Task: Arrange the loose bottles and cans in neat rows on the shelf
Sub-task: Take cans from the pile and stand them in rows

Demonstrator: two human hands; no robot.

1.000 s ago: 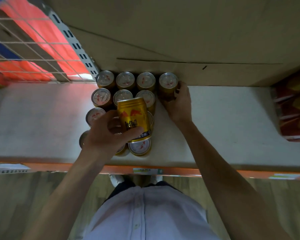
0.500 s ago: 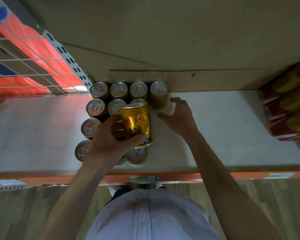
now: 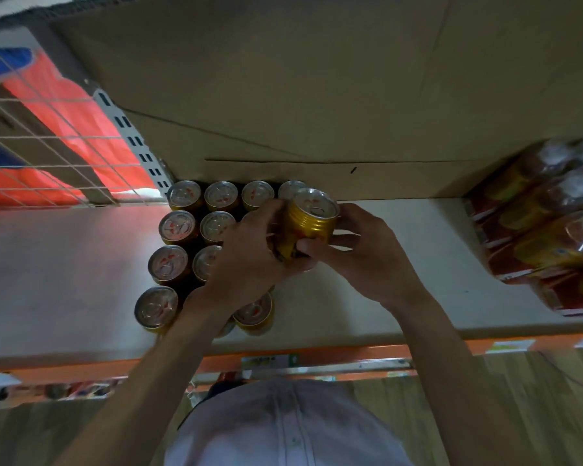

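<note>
**Gold can held in both hands over the shelf rows**

The gold can [image 3: 312, 218] was a ribbed metal cylinder with a flat silver pull-tab lid, and it was tilted. The left hand [image 3: 249, 260] wrapped its fingers round the can's left side. The right hand [image 3: 360, 257] curled round the right side, with the thumb pressed on the lower wall. Both grips were closed firmly on the can.

The can was held over the right side of the standing cans [image 3: 178, 227], near the back edge of the shelf [image 3: 64, 280]. Whether its base touched anything could not be told.

The standing cans had round silver lids and gold walls. They stood upright in rows from the back edge toward the front edge, and the hands hid several of them.

The shelf was a flat pale board with an orange front lip [image 3: 367, 352]. A plain cardboard box [image 3: 317, 95] stood along the back edge. A white wire grid [image 3: 48, 156] closed the left end. Glossy shrink-wrapped packs [image 3: 546, 230], blurred, lay at the right end.
</note>
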